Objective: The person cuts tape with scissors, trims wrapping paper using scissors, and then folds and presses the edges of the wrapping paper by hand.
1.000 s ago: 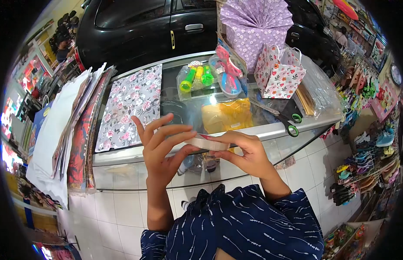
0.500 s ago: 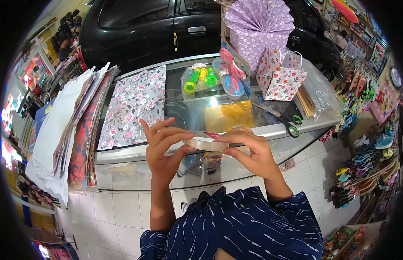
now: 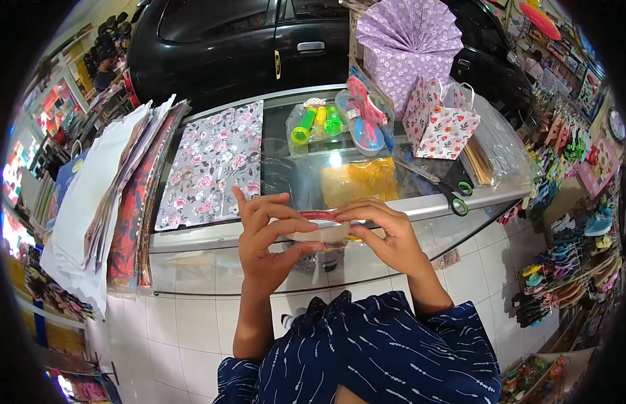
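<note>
Tape roll [image 3: 321, 236] (lettered red inner band): centre of frame. Left hand [image 3: 266, 236]: thumb and fingers pinched on roll's left edge. Right hand [image 3: 386, 234]: pinched on right edge. Scissors [image 3: 444, 183]: right of centre, on counter [image 3: 431, 204].

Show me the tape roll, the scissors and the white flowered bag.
Tape roll [image 3: 329, 234], head view: its outer band.
Scissors [image 3: 431, 178], head view: the metal near the handles.
White flowered bag [image 3: 439, 129], head view: its near side.
</note>
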A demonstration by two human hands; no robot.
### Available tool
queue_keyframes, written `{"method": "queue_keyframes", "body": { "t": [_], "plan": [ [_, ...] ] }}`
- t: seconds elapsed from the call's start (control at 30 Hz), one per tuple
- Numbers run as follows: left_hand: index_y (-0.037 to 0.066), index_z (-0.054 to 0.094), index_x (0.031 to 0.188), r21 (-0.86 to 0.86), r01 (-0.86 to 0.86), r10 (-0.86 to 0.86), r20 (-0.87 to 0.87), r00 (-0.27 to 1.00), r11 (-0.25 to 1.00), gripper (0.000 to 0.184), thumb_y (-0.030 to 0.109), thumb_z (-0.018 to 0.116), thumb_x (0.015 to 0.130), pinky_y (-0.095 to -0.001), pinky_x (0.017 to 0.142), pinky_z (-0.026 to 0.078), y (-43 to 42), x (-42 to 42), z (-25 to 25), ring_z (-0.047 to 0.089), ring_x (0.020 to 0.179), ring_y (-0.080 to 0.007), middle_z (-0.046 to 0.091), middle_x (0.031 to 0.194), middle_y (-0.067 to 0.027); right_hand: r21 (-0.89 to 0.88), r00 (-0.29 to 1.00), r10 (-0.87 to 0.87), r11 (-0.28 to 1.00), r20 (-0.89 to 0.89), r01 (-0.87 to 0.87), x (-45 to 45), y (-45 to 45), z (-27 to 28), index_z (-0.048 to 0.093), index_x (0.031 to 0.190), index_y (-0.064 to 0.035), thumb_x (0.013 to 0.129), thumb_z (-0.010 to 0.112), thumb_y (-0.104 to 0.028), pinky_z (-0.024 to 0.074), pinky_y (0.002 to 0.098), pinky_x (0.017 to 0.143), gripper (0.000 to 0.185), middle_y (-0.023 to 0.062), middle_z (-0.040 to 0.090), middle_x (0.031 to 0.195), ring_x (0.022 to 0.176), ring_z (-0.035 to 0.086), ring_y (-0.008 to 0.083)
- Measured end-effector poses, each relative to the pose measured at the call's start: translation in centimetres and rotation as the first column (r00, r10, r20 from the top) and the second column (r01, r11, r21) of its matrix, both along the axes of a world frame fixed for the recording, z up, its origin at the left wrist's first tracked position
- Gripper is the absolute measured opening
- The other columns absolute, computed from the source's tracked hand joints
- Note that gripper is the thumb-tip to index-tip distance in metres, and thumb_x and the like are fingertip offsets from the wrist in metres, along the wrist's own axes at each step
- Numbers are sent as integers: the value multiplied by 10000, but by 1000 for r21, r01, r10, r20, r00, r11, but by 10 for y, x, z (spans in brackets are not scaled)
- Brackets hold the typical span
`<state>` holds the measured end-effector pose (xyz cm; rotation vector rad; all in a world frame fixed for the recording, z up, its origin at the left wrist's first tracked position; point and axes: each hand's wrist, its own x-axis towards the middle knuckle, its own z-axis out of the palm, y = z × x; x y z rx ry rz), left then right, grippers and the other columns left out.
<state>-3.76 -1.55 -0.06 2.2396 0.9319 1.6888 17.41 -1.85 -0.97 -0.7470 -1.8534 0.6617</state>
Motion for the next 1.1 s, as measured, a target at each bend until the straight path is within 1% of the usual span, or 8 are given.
{"method": "queue_keyframes", "body": {
  "t": [0.3,0.4,0.5,0.67,0.77,0.87,0.97,1.1],
  "plan": [
    [205,714,861,38,-233,236,-162,958,972,252,188,793,623,-539,1098,30,3,-5,-2,491,1105,-199,625,943,63,92,999,-29,995,42,25,5,-5,12,638,1074,-70,784,652,-65,383,331,828,290,63,601,980,911,527,223],
    [210,711,904,29,-234,235,-208,950,972,272,180,782,643,-543,1097,21,6,-5,-5,478,1128,-198,624,977,61,108,995,-44,994,85,34,5,-7,15,641,1091,-91,782,669,-110,346,325,816,311,51,587,946,891,508,209],
    [157,696,937,32,-253,253,-233,939,967,334,126,782,615,-540,1098,68,5,-1,-4,498,1135,-235,625,1008,10,116,995,-41,993,86,31,3,-8,17,643,1095,-103,774,683,-144,329,323,802,326,42,580,927,881,507,204],
    [198,698,960,41,-191,195,-145,970,981,307,213,773,663,-553,1097,37,1,6,-1,496,1116,-202,629,1038,50,171,995,-33,985,93,17,2,-7,18,648,1075,-101,762,698,-165,326,316,782,323,40,586,929,878,516,200],
    [186,698,947,71,-158,167,-142,976,985,288,219,765,668,-553,1096,39,-1,9,-1,504,1105,-205,639,1010,43,200,989,-72,979,129,45,1,-8,23,670,1030,-64,713,730,-116,397,314,748,327,75,611,898,825,534,219],
    [169,696,922,69,-119,128,-148,981,991,241,181,748,687,-547,1097,41,1,8,-2,521,1082,-211,650,959,34,169,992,-36,985,122,15,0,-9,23,666,1034,-54,709,732,-105,395,314,753,336,77,620,899,820,535,213],
    [151,691,893,26,-99,101,-94,990,995,185,110,716,714,-531,1099,45,5,8,-4,539,1054,-218,655,909,27,18,995,59,998,80,-61,4,-7,19,644,1079,-70,753,716,-143,382,318,803,342,54,621,934,873,557,195],
    [119,678,898,17,-76,77,-75,994,997,176,47,684,738,-514,1098,66,12,6,-8,552,1033,-230,653,930,5,-118,979,192,973,-74,-200,8,-2,6,642,1086,-54,762,706,-75,449,288,761,332,62,646,881,829,606,171]
  ]
}}
